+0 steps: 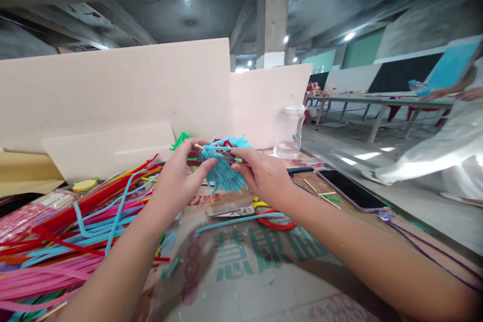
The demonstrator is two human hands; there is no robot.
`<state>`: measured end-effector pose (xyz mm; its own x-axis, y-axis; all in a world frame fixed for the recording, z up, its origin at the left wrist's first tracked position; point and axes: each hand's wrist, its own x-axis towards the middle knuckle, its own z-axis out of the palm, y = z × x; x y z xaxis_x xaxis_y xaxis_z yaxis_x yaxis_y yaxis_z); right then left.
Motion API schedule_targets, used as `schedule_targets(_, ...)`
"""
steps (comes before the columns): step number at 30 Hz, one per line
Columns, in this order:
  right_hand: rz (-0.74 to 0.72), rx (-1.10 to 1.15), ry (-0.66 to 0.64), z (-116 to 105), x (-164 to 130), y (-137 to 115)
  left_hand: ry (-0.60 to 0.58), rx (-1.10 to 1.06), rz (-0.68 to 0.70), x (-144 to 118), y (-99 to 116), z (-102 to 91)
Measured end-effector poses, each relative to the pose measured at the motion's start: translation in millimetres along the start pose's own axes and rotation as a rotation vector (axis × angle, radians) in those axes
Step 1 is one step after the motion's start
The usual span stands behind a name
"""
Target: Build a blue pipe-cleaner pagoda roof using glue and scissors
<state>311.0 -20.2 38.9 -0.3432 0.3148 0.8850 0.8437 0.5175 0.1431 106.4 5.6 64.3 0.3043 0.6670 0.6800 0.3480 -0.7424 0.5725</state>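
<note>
Between my two hands, raised above the cardboard, is a light-blue pipe-cleaner craft (pixel 225 173) with a fringe of short strands and some red in its upper part. My left hand (pixel 187 163) grips its left side, and the tip of a thin wooden stick (pixel 199 146) pokes out by the fingers. On the right side, my right hand (pixel 260 168) pinches the craft with thumb and fingers. A pair of scissors (pixel 241 211) with red and yellow handles lies below the hands. One loose light-blue pipe cleaner (pixel 234 221) rests beside the blades.
Colourful pipe cleaners (pixel 86 226) are heaped at the left. A phone (pixel 350 190) with a purple cord lies right, near short sticks. A clear jug (pixel 290 133) stands before pale boards (pixel 113 95). At far right, a person (pixel 453 131) stands near another table (pixel 377 99).
</note>
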Motion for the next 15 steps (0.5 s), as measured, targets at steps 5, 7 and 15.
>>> schedule_targets(5, 0.02, -0.004, -0.025, -0.7, 0.1, -0.3, -0.004, 0.024, 0.015, -0.1, -0.7, 1.7)
schedule_targets(7, 0.025, -0.003, -0.044, -0.2, -0.4, -0.1, -0.007, 0.026, 0.02, -0.4, 0.6, 2.9)
schedule_targets(15, 0.041, 0.021, -0.087, 0.6, -2.1, -0.5, -0.015, 0.077, 0.033, -1.6, 4.7, 5.2)
